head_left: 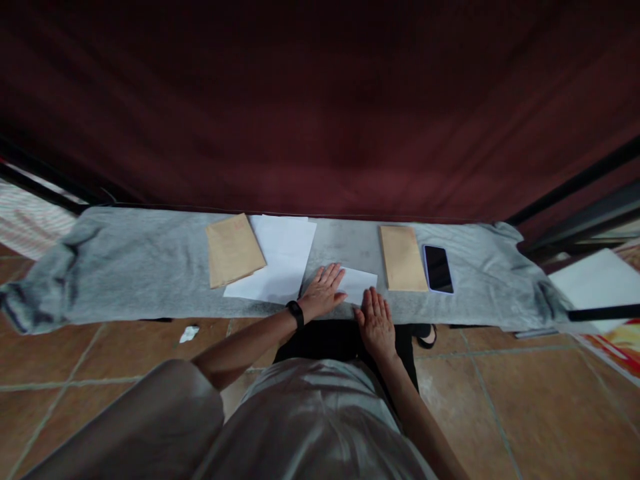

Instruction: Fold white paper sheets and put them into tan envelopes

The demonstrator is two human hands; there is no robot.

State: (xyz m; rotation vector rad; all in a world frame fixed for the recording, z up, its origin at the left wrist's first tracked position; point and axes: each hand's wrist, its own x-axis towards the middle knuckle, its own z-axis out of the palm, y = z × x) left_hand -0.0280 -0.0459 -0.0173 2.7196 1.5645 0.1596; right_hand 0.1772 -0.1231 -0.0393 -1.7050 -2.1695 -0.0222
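A small white sheet of paper (356, 283), which looks folded, lies flat on the grey cloth in front of me. My left hand (324, 292), with a dark band on the wrist, rests palm down on its left part, fingers stretched out. At its lower right edge my right hand (376, 323) lies flat, fingertips touching the paper and thumb apart. To the left are larger white sheets (286, 250), partly covered by brown envelopes (234, 250). Another brown envelope or stack of them (403, 259) lies to the right of the folded paper.
A phone (439, 269) lies right of the right-hand envelopes. Grey cloth (135, 267) covers the narrow bench. Behind it hangs a dark red curtain (320, 133). Dark metal bars (575, 180) stand at the right. A crumpled white scrap (189, 333) is on the tiled floor.
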